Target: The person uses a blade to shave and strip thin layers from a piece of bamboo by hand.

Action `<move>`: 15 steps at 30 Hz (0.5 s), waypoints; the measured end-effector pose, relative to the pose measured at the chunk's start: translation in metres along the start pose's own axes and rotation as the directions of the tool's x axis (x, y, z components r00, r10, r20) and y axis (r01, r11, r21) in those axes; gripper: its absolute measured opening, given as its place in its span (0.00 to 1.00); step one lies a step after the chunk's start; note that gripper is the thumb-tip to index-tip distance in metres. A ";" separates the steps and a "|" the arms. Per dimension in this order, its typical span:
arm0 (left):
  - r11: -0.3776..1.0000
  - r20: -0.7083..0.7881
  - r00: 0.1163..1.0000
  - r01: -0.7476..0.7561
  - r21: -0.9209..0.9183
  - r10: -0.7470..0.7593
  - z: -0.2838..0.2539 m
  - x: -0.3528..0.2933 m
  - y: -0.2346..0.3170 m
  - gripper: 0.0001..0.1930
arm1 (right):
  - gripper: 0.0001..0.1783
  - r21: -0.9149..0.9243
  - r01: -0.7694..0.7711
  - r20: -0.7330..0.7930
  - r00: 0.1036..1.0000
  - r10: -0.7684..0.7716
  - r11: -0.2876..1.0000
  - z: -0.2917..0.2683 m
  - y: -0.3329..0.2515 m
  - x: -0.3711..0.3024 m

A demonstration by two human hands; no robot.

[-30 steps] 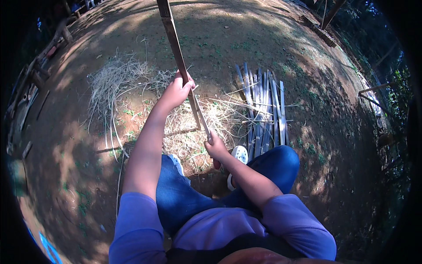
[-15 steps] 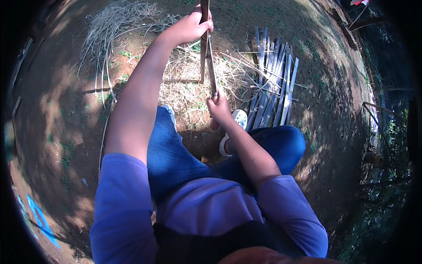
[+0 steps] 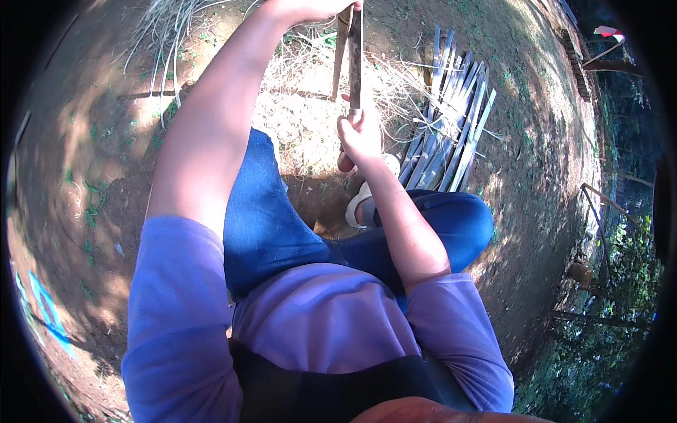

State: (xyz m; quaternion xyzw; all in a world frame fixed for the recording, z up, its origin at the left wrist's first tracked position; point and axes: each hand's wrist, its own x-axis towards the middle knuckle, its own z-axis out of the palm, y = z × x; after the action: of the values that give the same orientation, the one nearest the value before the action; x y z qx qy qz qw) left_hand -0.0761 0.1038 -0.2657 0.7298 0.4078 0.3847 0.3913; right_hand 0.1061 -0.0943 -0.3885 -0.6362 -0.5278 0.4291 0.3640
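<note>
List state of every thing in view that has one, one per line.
Left hand: closed around the top of the bamboo strip.
Right hand: gripping a knife handle.
Bamboo strip: upright, beside the blade.
Knife blade: pointing up.
Cut strips: piled flat on the ground.

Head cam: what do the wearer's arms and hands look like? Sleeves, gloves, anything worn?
Both arms wear short purple sleeves that end above the elbow; the forearms below them are bare. The left hand and right hand are bare too: no gloves, and no watch, band or ring visible. No markings or print show on the sleeves. The left hand is partly cut off by the picture's top edge.
</note>
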 end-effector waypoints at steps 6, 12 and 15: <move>0.990 0.044 0.996 0.075 0.123 -0.081 -0.009 -0.007 0.027 0.09 | 0.27 0.123 -0.061 0.067 0.996 0.053 0.991 -0.017 -0.057 -0.014; 0.986 0.085 0.996 -0.017 0.168 0.003 0.014 -0.008 0.032 0.09 | 0.25 -0.211 0.217 -0.065 0.970 -0.235 0.953 -0.009 0.000 -0.010; 0.983 0.075 0.996 0.028 0.184 -0.042 0.009 -0.003 0.034 0.09 | 0.24 0.060 -0.092 0.053 0.995 0.089 0.994 -0.019 -0.036 -0.023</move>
State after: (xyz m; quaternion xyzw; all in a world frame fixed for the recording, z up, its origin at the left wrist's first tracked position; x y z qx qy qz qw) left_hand -0.0591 0.0862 -0.2397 0.7698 0.4387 0.3098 0.3451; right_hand 0.1093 -0.1105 -0.3453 -0.6367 -0.4938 0.4775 0.3503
